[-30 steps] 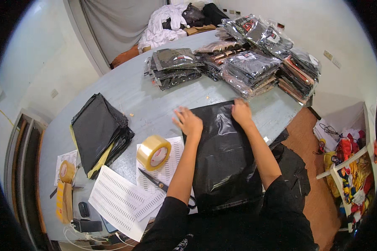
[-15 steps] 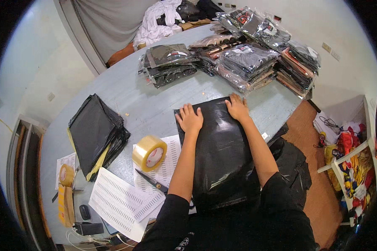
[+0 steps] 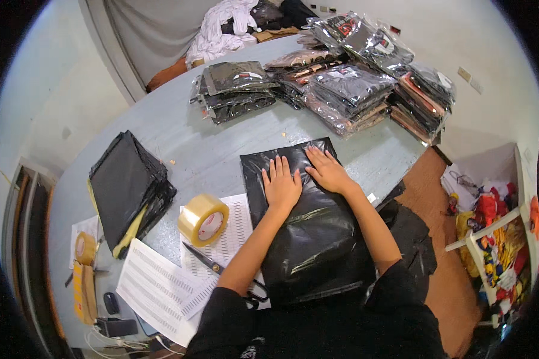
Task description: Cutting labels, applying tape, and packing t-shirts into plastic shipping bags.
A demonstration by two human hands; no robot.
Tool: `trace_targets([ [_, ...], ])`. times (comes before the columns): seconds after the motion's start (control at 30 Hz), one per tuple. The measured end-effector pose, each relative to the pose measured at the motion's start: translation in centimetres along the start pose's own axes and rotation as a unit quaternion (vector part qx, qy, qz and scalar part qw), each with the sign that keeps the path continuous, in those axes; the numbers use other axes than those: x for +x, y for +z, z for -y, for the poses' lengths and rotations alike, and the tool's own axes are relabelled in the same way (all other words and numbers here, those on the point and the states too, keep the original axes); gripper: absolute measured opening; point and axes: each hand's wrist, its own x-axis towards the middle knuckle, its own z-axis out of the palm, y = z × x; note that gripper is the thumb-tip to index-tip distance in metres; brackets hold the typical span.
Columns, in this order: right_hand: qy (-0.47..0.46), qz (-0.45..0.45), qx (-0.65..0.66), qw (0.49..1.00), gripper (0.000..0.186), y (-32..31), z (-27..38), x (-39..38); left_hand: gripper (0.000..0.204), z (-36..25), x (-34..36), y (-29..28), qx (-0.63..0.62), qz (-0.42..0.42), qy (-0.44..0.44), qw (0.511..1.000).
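A large black plastic mailing bag [image 3: 317, 239] lies flat at the near side of the table, its film creased and shiny. My left hand [image 3: 281, 185] rests palm down on its upper part, fingers spread. Beside it, my right hand [image 3: 328, 170] is also pressed flat on the bag, close to the top edge. Neither hand grips anything. Left of the bag, a roll of clear tape [image 3: 203, 220] stands on printed sheets [image 3: 156, 287]. Scissors [image 3: 209, 257] lie there too, partly hidden by my left forearm.
A stack of black bags [image 3: 126, 185] sits at the left. Clear-wrapped folded garments [image 3: 347, 90] are piled at the far side. A tape dispenser [image 3: 85, 287], a computer mouse [image 3: 111, 303] and cables crowd the near left. Right of the table stands a rack of colourful cloth [image 3: 503, 251].
Both hands have moved inward from the bag's upper corners to its upper middle, closer together. The view has shifted slightly.
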Motion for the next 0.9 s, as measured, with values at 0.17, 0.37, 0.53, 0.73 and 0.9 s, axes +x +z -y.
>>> trace_targets([
  [0.17, -0.007, -0.011, -0.045, 0.999, 0.049, -1.3, 1.5, -2.9, 0.061, -0.1, -4.1, -2.0, 0.031, -0.008, 0.116, 0.993],
  [0.37, -0.145, 0.027, -0.041, 0.988, 0.051, -3.4, 2.9, -5.1, 0.068, 1.1, -4.4, -4.7, -0.01, 0.045, 0.204, 0.978],
  [0.53, -0.135, 0.032, -0.058, 0.989, 0.053, -3.7, 1.1, -3.6, 0.065, 0.7, -2.2, -3.6, 0.011, 0.043, 0.223, 0.974],
  [0.73, -0.124, 0.09, 0.028, 0.988, 0.043, -6.4, 1.0, -8.6, 0.046, 2.0, -5.5, -6.2, -0.043, 0.128, 0.358, 0.924],
  [0.9, -0.069, 0.155, 0.105, 0.98, 0.055, -8.9, 0.5, -13.2, 0.042, 3.9, -8.3, -9.5, -0.04, 0.218, 0.346, 0.912],
])
